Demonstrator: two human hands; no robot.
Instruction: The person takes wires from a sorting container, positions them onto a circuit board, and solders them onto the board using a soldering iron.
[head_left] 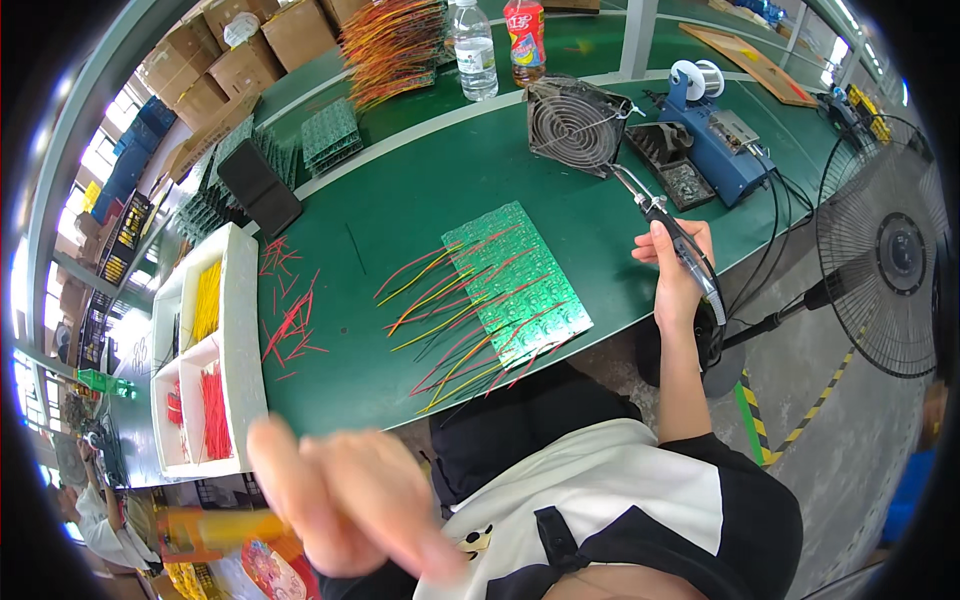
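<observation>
Right hand pinches a slim black-and-silver soldering iron, likely light, stiff; best held by its handle. Blurred left hand: cannot tell.

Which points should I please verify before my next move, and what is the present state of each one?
1. Soldering iron held in the right hand: ok.
2. Iron's tip away from the circuit board panel: ok.
3. Tip clear of the grille fan: cannot tell, they nearly meet in this view.
4. Panel lying on the green table: ok.
5. Loose red wires tidied into the white box: not ok, scattered beside it.
6. Left hand empty: cannot tell, blurred.
</observation>
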